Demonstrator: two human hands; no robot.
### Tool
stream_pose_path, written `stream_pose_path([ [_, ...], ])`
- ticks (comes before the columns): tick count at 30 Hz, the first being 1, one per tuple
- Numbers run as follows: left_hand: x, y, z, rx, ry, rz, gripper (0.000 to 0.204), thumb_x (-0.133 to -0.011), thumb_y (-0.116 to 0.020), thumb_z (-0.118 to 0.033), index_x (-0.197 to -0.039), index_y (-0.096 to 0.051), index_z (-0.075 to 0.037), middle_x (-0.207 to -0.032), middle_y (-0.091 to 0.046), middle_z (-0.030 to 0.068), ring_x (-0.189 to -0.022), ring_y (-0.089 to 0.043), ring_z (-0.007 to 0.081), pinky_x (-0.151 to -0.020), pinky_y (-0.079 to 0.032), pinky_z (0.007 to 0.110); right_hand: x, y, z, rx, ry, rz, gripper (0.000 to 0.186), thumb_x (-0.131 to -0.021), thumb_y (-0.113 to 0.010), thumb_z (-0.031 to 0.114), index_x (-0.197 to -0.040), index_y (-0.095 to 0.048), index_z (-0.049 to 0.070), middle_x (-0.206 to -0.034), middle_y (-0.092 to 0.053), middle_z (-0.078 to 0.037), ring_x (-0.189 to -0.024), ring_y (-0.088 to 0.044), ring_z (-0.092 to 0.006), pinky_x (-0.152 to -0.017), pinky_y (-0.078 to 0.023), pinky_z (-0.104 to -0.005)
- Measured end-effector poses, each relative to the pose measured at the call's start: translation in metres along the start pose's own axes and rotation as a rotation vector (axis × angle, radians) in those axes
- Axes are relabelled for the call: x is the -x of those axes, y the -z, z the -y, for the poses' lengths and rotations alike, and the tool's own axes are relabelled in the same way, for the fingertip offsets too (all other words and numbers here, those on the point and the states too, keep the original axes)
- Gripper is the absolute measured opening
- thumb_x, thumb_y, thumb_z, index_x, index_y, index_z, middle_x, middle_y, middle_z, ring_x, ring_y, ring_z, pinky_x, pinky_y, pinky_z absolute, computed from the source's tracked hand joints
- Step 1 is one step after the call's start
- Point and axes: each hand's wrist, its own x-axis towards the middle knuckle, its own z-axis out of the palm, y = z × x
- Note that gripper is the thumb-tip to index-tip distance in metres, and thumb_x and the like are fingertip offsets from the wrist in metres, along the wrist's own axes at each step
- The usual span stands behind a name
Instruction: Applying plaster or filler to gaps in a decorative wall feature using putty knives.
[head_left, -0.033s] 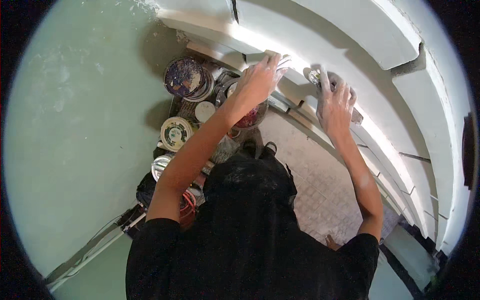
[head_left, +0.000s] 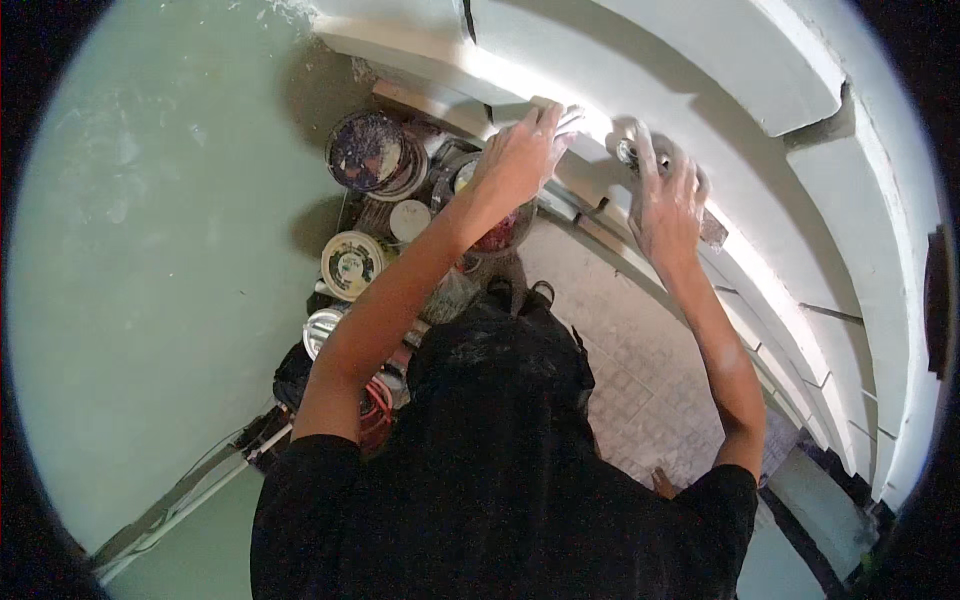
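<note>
My left hand (head_left: 527,158) rests at the lit edge of a white ledge (head_left: 400,45), its whitened fingers stretched out against the ledge. Nothing shows in its grip. Farther right along the same ledge, my right hand (head_left: 668,205) is bent round a small grey-brown block-like piece (head_left: 714,230), whose end sticks out beside the palm; its kind cannot be made out. The index finger points forward along the ledge. A small round, shiny thing (head_left: 627,152) shows beside that fingertip; whether it belongs to the piece is unclear. White dust coats both hands.
Below my left arm stand a stained paint bucket (head_left: 368,152), a pale round lid (head_left: 353,266), a small white lid (head_left: 410,221) and a dark tub with reddish contents (head_left: 500,235). A pale green wall (head_left: 170,250) runs at left. Stepped white panels (head_left: 710,60) curve round at upper right, above a tiled floor (head_left: 620,370).
My right hand has shifted very slightly, its index finger reaching a little farther up the ledge. My left hand stays in nearly the same place.
</note>
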Motion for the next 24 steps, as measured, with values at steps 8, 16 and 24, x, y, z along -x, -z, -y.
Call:
stream_pose_path([
  [8, -0.007, 0.002, 0.005, -0.086, -0.126, -0.024, 0.042, -0.098, -0.052, -0.029, -0.129, -0.047, 0.000, -0.116, -0.060, 0.0220, -0.091, -0.065, 0.0420, -0.078, -0.054, 0.048, -0.009, -0.020, -0.009, 0.001, 0.240, -0.028, 0.066, -0.083, -0.058, 0.011, -0.146, -0.038, 0.008, -0.136, -0.052, -0.008, -0.118, -0.054, -0.0234, -0.102, -0.041, -0.0422],
  [16, 0.000, -0.008, -0.009, -0.149, -0.329, -0.081, 0.036, -0.093, -0.056, -0.017, -0.128, -0.054, -0.005, -0.106, -0.062, 0.0161, -0.075, -0.069, 0.0283, -0.063, -0.059, 0.037, 0.001, -0.013, 0.000, -0.133, 0.136, 0.054, 0.064, -0.084, -0.056, 0.007, -0.145, -0.039, 0.008, -0.137, -0.052, -0.010, -0.128, -0.050, -0.0267, -0.108, -0.039, -0.0439],
  [24, -0.029, 0.010, 0.090, -0.348, -0.295, -0.335, 0.033, -0.088, -0.055, -0.004, -0.121, -0.060, -0.004, -0.106, -0.064, 0.0143, -0.094, -0.068, 0.0277, -0.077, -0.059, 0.038, 0.000, -0.025, -0.009, -0.204, 0.140, -0.098, 0.073, -0.074, -0.059, -0.004, -0.142, -0.046, 0.016, -0.130, -0.059, -0.010, -0.117, -0.057, -0.0298, -0.098, -0.048, -0.0420],
])
